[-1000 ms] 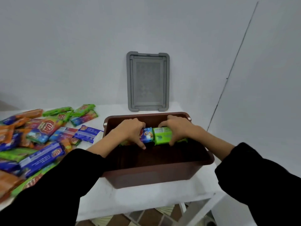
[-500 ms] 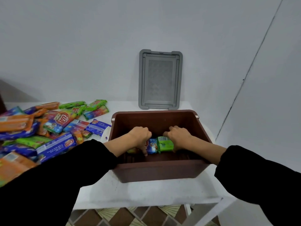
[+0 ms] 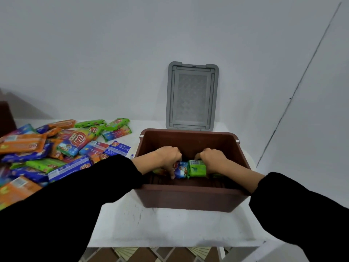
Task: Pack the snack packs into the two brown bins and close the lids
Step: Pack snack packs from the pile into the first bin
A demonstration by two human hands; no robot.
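An open brown bin (image 3: 188, 199) stands on the white table at centre right. Both my hands are down inside it. My left hand (image 3: 167, 157) grips a blue snack pack (image 3: 181, 170), and my right hand (image 3: 213, 159) grips a green snack pack (image 3: 197, 168); the two packs lie end to end near the bin's floor. A grey lid (image 3: 192, 96) leans upright against the wall behind the bin. A heap of orange, green and blue snack packs (image 3: 47, 152) covers the table's left side.
The white table (image 3: 170, 225) ends just in front of the bin and at its right. A dark brown object (image 3: 6, 118), cut off by the frame, stands at the far left edge. Patterned floor tiles (image 3: 151, 255) show below the table.
Both hands have lowered the two packs deeper into the bin. The view has shifted, so the bin and lid now sit further right in the frame.
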